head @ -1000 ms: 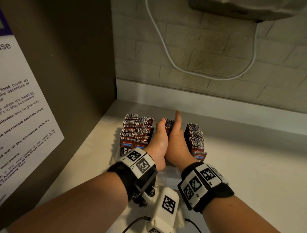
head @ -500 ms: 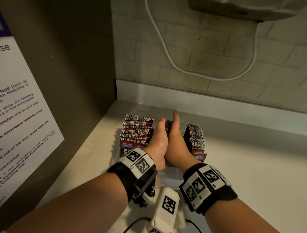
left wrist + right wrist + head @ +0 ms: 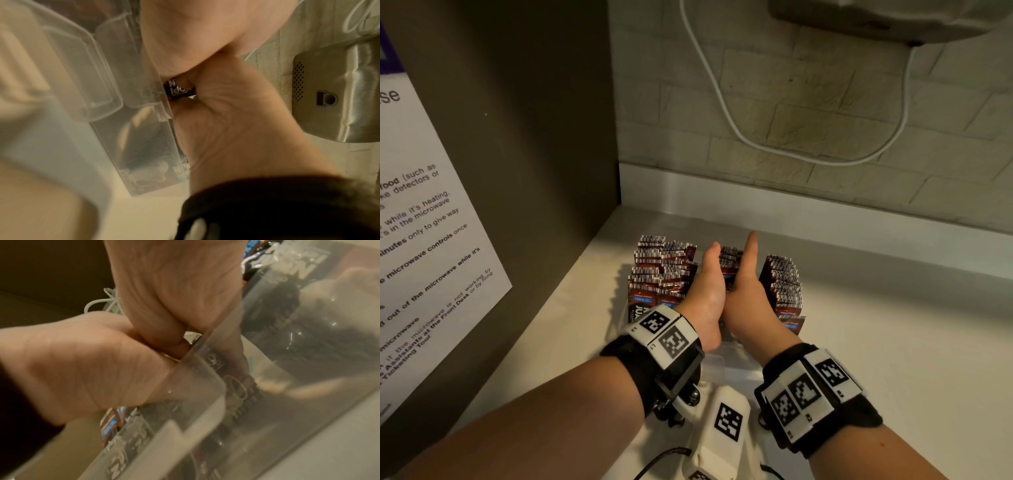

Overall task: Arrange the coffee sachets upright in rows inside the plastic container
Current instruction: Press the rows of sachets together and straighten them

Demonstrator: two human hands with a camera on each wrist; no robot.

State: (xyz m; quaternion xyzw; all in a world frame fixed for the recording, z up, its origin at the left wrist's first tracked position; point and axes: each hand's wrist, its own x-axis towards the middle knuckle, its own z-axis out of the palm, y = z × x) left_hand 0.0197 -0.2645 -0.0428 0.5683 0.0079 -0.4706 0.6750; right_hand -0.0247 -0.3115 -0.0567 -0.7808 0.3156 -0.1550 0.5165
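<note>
Pressing flat palms together, the person's left hand (image 3: 707,291) and right hand (image 3: 744,291), fingers straight, sandwiched a middle row of upright red-brown foil coffee sachets (image 3: 729,260) running away from them inside the clear plastic container (image 3: 107,91), both hands equally near.

Wall notice (image 3: 431,240): partial txt only, "food (such as", "detectors or", "while it's heating", "microwave controls once", "Front Desk". Coffee sachets (image 3: 664,274): blue band "100%", barcodes on top edges; brand cut off, "OPI" (image 3: 177,91) via left wrist. Wristbands (image 3: 667,334): square code markers.
</note>
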